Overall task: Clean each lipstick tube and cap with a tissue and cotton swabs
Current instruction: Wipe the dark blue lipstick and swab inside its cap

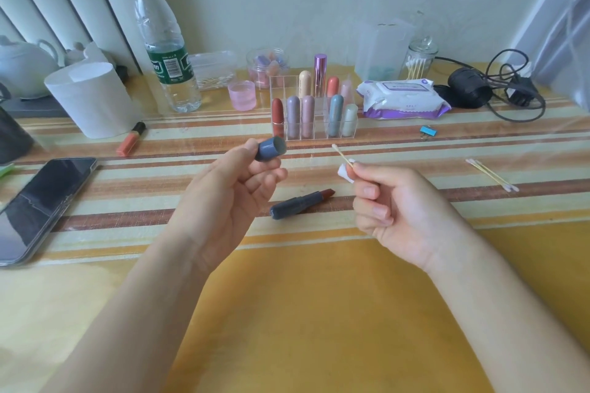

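cap (269, 149) in left grip (236, 188), swab (342, 154) in right grip (392, 204)

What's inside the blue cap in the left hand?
Only grey inner wall shows in the blue cap the left hand holds; the cotton swab is outside. Deeper in is too dim to judge.

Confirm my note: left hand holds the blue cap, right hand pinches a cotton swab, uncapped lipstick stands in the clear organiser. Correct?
No: the head view shows the uncapped lipstick lying on the table between the hands, not in the clear organiser. The left hand holds the blue cap; the right hand pinches a cotton swab.
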